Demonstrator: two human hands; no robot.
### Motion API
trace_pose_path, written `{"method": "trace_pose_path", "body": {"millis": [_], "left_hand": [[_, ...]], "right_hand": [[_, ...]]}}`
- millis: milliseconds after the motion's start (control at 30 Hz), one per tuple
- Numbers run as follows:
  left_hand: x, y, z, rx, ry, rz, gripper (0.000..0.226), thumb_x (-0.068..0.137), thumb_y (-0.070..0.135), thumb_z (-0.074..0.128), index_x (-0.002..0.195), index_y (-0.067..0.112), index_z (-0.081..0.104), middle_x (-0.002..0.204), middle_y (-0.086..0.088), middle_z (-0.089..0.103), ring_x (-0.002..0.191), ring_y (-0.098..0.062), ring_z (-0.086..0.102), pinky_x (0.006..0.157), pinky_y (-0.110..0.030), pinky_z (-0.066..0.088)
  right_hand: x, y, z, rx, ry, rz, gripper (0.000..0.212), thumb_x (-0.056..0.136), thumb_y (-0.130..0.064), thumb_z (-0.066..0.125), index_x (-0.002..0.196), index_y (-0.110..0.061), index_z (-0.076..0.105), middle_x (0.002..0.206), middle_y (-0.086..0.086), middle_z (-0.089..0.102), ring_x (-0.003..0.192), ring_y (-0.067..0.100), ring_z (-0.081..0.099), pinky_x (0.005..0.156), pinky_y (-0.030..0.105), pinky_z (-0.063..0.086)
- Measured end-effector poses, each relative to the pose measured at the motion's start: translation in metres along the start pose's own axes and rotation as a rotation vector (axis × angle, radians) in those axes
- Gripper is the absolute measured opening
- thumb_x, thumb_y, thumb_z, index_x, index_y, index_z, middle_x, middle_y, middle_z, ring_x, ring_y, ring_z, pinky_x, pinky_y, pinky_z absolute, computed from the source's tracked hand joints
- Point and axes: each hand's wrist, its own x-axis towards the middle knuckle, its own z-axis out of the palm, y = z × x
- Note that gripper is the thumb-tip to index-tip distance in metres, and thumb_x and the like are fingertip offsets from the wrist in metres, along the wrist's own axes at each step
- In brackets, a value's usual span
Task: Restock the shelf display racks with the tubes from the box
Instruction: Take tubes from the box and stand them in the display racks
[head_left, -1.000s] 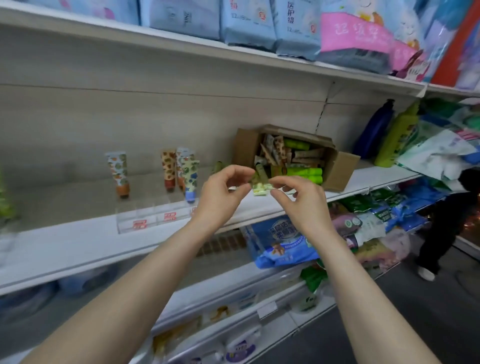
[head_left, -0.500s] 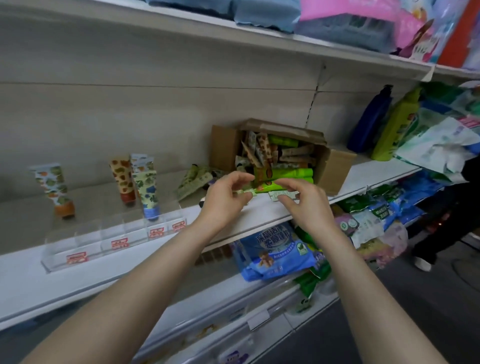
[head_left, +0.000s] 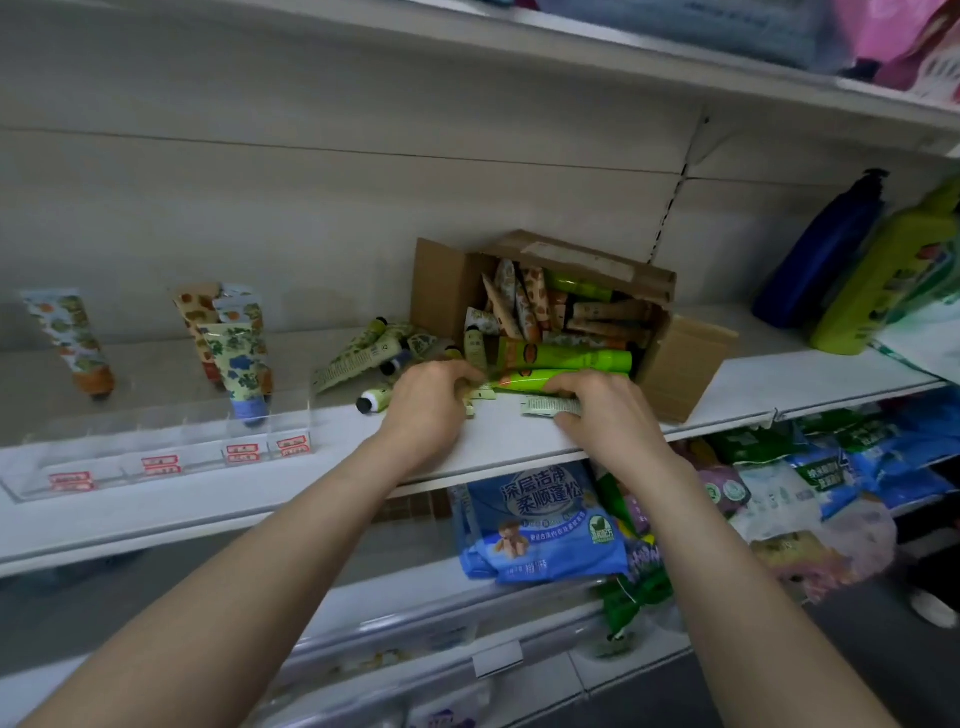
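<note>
Head view: both hands are down on the shelf (head_left: 519, 441), just in front of the box (head_left: 680, 364). The box is tipped with its mouth toward the person and is crowded with tubes, with two green tubes (head_left: 566, 358) at the front. The right hand (head_left: 602, 415) has its fingers curled over a pale tube (head_left: 545, 405) and grips it low on the board. Only the flat printed end shows, pointing left. The left hand (head_left: 431, 400) is curled round a small tube (head_left: 480, 397) whose pale end peeks out past the fingertips. Most of it is hidden, so which end carries the cap cannot be told.

Both held tubes lie flat, with their long axes running across the shelf from left to right. The rack (head_left: 156, 447), clear with red labels, sits at the left of the same shelf, well apart from both hands. The left hand is the nearer one. Between it and the rack lie some loose tubes (head_left: 363, 353), tumbled at angles.

The standing tubes (head_left: 236, 364) in the rack are upright, cap down, and much of the rack looks unfilled. So the coming move probably means carrying a tube leftward over the loose ones, then turning it from flat to upright with the cap downward before lowering it into a free slot
</note>
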Motion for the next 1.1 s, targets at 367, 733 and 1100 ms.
{"method": "trace_pose_path", "body": {"millis": [367, 733, 1100], "left_hand": [[0.003, -0.005, 0.003, 0.305, -0.016, 0.145, 0.052, 0.076, -0.007, 0.06, 0.115, 0.027, 0.07, 0.113, -0.003, 0.069, 0.102, -0.028, 0.062, 0.088, -0.036, 0.048], [-0.005, 0.008, -0.003, 0.311, -0.026, 0.109, 0.042, 0.084, 0.021, 0.068, 0.124, 0.027, 0.061, 0.114, -0.004, 0.066, 0.105, -0.025, 0.06, 0.084, -0.035, 0.048], [0.004, 0.019, -0.013, -0.32, 0.197, -0.116, 0.038, 0.083, 0.024, 0.074, 0.118, 0.012, 0.065, 0.103, 0.003, 0.069, 0.092, -0.016, 0.065, 0.083, -0.035, 0.055]], "right_hand": [[0.004, 0.006, -0.001, 0.009, -0.081, -0.116, 0.046, 0.083, -0.013, 0.058, 0.128, -0.027, 0.061, 0.122, 0.007, 0.065, 0.113, 0.029, 0.056, 0.09, 0.036, 0.048], [0.011, 0.012, -0.011, 0.261, 0.069, -0.109, 0.039, 0.09, -0.018, 0.062, 0.128, -0.026, 0.06, 0.115, -0.001, 0.069, 0.104, 0.021, 0.063, 0.086, 0.035, 0.052], [0.024, 0.012, -0.022, 0.832, 0.065, -0.006, 0.022, 0.091, -0.02, 0.065, 0.113, -0.021, 0.064, 0.103, -0.003, 0.07, 0.093, 0.01, 0.066, 0.083, 0.028, 0.053]]}}
